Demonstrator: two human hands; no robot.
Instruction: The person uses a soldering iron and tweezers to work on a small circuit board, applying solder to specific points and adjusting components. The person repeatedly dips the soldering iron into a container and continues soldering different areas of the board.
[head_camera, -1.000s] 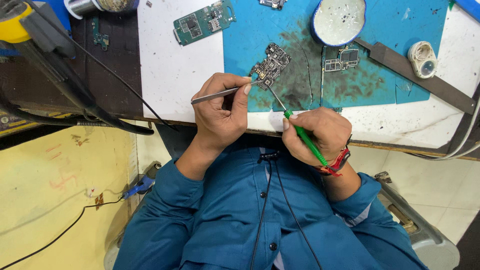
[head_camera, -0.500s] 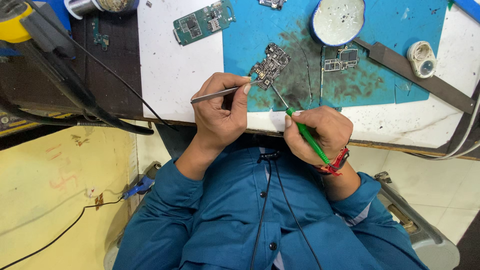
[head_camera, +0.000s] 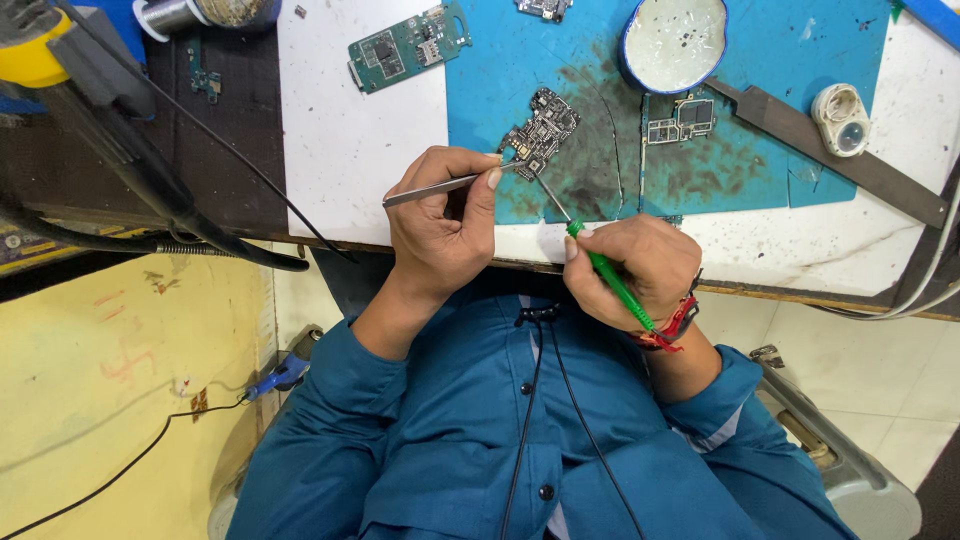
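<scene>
A small dark phone circuit board (head_camera: 541, 130) lies on the stained blue mat (head_camera: 500, 90) at the table's near edge. My left hand (head_camera: 445, 230) grips metal tweezers (head_camera: 435, 188), and their tips touch the board's lower left corner. My right hand (head_camera: 630, 270) holds a thin green-handled tool (head_camera: 608, 278) like a pen. Its metal tip reaches up to the board's lower edge, close to the tweezer tips. Both hands rest on the table's front edge, above my blue shirt.
A green circuit board (head_camera: 405, 45) lies on the white tabletop (head_camera: 350, 150). On the mat are a round tin (head_camera: 675, 40) and a metal shield piece (head_camera: 680, 118). A dark metal bar (head_camera: 830, 150) and a small round lens (head_camera: 840, 115) lie right. A yellow-banded tool with hose (head_camera: 60, 70) stands left.
</scene>
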